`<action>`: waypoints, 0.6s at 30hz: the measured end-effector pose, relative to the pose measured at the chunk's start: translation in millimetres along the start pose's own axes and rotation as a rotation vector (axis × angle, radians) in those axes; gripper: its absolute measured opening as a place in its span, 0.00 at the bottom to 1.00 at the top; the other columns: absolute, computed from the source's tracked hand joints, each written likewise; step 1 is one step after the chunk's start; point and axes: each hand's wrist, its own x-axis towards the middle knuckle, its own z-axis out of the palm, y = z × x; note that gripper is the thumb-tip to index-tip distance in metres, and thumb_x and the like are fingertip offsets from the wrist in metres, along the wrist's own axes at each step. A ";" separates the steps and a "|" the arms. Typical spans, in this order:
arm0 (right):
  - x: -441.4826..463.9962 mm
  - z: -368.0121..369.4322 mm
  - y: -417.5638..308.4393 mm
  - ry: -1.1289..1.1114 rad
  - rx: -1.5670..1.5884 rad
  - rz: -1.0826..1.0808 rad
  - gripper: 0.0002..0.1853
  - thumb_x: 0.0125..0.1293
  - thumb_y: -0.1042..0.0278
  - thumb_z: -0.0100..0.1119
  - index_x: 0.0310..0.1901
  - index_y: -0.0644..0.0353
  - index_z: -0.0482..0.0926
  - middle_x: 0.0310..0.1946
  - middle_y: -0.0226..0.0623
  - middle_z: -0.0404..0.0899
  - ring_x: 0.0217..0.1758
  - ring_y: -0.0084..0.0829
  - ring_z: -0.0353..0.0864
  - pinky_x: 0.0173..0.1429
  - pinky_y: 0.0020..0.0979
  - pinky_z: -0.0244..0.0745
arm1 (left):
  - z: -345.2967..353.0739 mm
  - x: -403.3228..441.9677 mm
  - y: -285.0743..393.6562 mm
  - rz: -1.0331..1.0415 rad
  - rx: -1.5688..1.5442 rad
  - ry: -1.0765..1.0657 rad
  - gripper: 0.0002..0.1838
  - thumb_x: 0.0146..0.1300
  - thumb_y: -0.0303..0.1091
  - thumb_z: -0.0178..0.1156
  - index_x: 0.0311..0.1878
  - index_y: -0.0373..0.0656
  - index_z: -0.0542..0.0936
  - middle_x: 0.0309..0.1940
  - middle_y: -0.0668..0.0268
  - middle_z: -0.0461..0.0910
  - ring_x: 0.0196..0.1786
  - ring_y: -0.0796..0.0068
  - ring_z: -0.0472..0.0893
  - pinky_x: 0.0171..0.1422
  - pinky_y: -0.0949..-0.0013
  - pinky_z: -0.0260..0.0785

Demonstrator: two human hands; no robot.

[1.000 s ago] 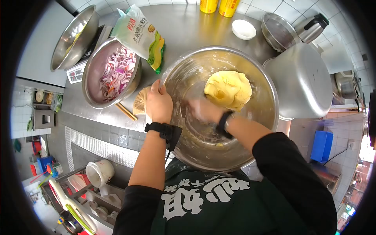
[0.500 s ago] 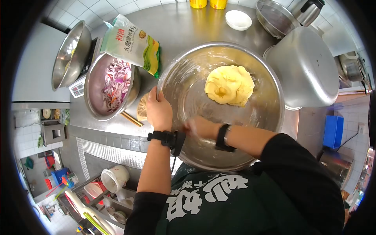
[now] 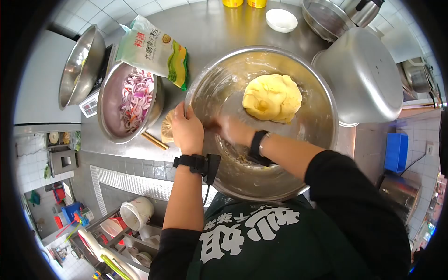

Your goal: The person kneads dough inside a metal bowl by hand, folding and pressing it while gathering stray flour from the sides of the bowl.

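Observation:
A lump of yellow dough (image 3: 272,98) lies in the far right part of a wide steel mixing bowl (image 3: 322,163). On the bowl's left rim, my left hand (image 3: 187,131) is closed, gripping the edge. Inside the bowl, apart from the dough, my right hand (image 3: 233,130) is at the left inner wall. Its fingers are smeared by motion, so whether they hold anything cannot be made out. Sticky residue and small dough scraps coat the metal around and below it.
Left of the bowl stand a steel basin (image 3: 108,112) of sliced red onions (image 3: 136,95), a flour-type bag (image 3: 151,51) and chopsticks (image 3: 155,141). A large aluminium pot (image 3: 361,77) borders the right side. A white bowl (image 3: 282,21) and yellow tins (image 3: 256,3) are at the back.
My right hand has shifted slightly up along the bowl's left inner wall, its forearm following. My left hand keeps its hold on the rim. The dough stays in place.

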 end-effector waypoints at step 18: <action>-47.5 -53.3 -37.6 -0.543 -0.262 -0.088 0.05 0.54 0.76 0.49 0.30 0.64 0.76 0.26 0.53 0.78 0.33 0.53 0.79 0.38 0.45 0.73 | -3.7 -1.3 0.7 -0.004 0.004 0.018 0.17 0.66 0.39 0.49 0.53 0.42 0.76 0.46 0.52 0.79 0.49 0.50 0.77 0.51 0.56 0.69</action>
